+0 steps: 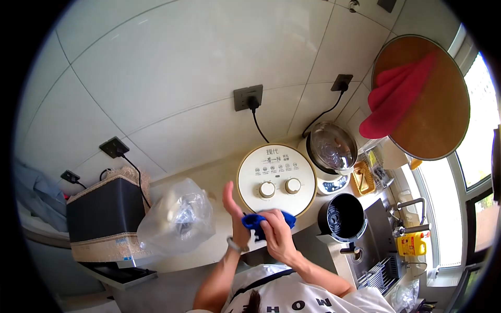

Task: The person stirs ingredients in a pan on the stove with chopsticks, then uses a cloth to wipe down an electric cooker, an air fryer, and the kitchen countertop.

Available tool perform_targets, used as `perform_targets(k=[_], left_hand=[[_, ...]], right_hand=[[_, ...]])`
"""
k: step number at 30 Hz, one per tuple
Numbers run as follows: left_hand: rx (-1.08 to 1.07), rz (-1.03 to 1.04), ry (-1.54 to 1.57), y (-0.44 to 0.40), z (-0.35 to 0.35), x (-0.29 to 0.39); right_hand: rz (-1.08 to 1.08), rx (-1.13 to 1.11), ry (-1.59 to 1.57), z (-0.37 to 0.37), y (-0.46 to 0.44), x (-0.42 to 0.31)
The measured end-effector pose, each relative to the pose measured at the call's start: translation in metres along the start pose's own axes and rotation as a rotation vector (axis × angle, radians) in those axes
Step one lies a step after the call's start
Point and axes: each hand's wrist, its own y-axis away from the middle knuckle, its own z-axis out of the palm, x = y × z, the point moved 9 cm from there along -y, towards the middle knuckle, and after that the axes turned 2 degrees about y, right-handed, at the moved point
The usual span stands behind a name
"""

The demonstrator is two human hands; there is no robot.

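My right hand (279, 236) grips a bunched blue cloth (252, 221), with its fingers closed over the fabric. Beside it my left hand (233, 209) is held edge-on, fingers stretched out, the cloth against or very near its palm side; exact contact cannot be made out. A band circles the left wrist. Just beyond both hands stands a round white appliance (277, 175) with a gold rim, two knobs and printed icons, probably an air fryer. The cloth overlaps its front edge from this view.
To the right, a black basket with a handle (342, 216) sits beside the sink (379, 224). Behind it stands a cooker with a clear lid (333, 147). A plastic bag (180, 221) and black box-shaped appliance (107, 211) are left. A yellow bottle (412, 244) stands near the faucet.
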Motion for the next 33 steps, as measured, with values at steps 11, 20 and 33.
perform_targets(k=[11, 20, 33], left_hand=[[0.182, 0.184, -0.051, 0.007, -0.051, 0.076], [-0.386, 0.314, -0.686, -0.064, 0.019, 0.065], [-0.303, 0.284, -0.862, -0.041, 0.009, 0.077]], right_hand=[[0.094, 0.023, 0.034, -0.054, -0.020, 0.000], [-0.018, 0.498, 0.444, -0.094, -0.057, 0.054], [0.009, 0.542, 0.349, -0.099, -0.051, 0.059]])
